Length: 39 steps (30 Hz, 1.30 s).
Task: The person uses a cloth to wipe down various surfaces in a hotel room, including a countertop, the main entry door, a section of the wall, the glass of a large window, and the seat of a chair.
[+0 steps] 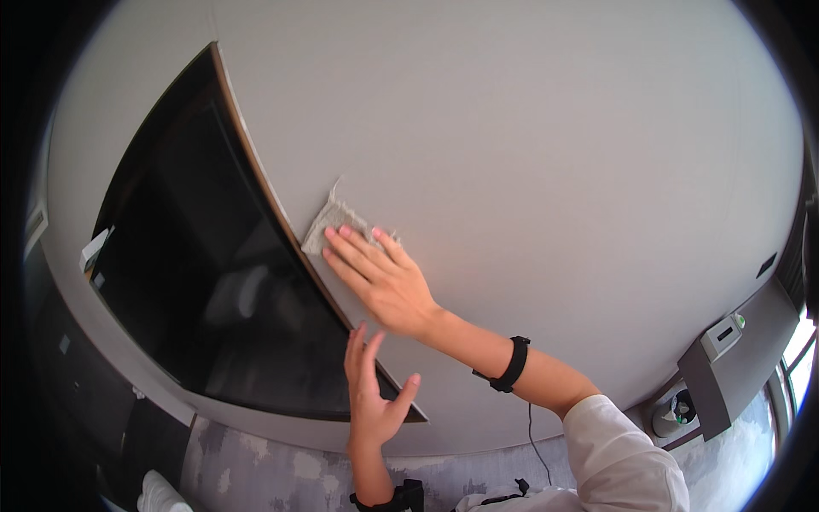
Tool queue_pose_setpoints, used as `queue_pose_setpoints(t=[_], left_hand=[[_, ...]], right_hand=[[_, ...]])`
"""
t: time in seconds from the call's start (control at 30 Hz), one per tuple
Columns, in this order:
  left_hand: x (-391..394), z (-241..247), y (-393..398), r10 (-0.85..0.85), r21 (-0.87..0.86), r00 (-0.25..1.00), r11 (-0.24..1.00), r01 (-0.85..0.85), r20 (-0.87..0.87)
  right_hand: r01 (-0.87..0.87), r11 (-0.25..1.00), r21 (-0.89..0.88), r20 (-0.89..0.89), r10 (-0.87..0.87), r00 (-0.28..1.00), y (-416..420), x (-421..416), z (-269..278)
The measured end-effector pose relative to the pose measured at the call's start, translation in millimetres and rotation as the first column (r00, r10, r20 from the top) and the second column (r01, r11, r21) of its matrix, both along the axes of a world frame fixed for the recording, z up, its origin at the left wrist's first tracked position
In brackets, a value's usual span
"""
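With its fingers stretched out, my right hand (384,281) presses a frayed grey-beige cloth (325,224) flat against the light grey wall (512,160). Part of the cloth is hidden under the fingers. Its left corner reaches the brown edge of a large black wall-mounted screen (192,256). My left hand (374,397) is lower down, holding nothing, its fingers spread and its thumb apart. It overlaps the lower right part of the screen in view; whether its fingertips touch the edge, I cannot tell.
On a grey cabinet (736,365) at the right sits a white box (723,337); a bin (675,413) stands below. A black cable (534,441) hangs near my right arm. Patterned grey flooring (269,457) runs along the wall's base. White fabric (160,493) is at lower left.
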<state>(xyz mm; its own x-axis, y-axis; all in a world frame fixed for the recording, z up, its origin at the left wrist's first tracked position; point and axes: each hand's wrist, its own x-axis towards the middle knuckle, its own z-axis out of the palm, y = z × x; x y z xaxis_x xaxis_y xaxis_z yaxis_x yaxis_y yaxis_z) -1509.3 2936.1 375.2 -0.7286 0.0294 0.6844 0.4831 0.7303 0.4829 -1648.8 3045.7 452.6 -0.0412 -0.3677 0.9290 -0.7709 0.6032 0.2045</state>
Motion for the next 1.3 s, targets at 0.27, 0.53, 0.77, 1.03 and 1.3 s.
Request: queue_pose_setpoints(t=[0.27, 0.53, 0.77, 1.03, 1.3], left_hand=[[-3.0, -33.7, -9.7, 0.131, 0.180, 0.957, 0.980, -0.086, -0.258], [-36.4, -52.3, 43.2, 0.205, -0.046, 0.975, 0.978, -0.202, 0.080], [-75.0, -81.6, 74.5, 0.289, -0.171, 0.947, 0.949, -0.264, 0.140], [-103.3, -106.4, 67.4, 0.376, -0.234, 0.923, 0.893, -0.385, -0.083], [-111.4, -112.2, 72.5, 0.396, -0.213, 0.905, 0.881, -0.422, -0.154]], right_hand=[[0.065, 0.950, 0.306, -0.023, -0.061, 0.998, 19.3, 5.9, -86.5], [0.354, 0.933, 0.057, -0.059, -0.351, 0.935, 173.7, -10.1, -95.6], [0.436, 0.792, -0.427, -0.075, -0.512, 0.856, 369.4, -32.0, -79.3], [0.373, 0.473, -0.798, 0.225, -0.341, 0.913, 558.3, -35.9, -121.7], [0.391, 0.273, -0.879, 0.322, -0.266, 0.909, 492.1, -31.8, -244.6]])
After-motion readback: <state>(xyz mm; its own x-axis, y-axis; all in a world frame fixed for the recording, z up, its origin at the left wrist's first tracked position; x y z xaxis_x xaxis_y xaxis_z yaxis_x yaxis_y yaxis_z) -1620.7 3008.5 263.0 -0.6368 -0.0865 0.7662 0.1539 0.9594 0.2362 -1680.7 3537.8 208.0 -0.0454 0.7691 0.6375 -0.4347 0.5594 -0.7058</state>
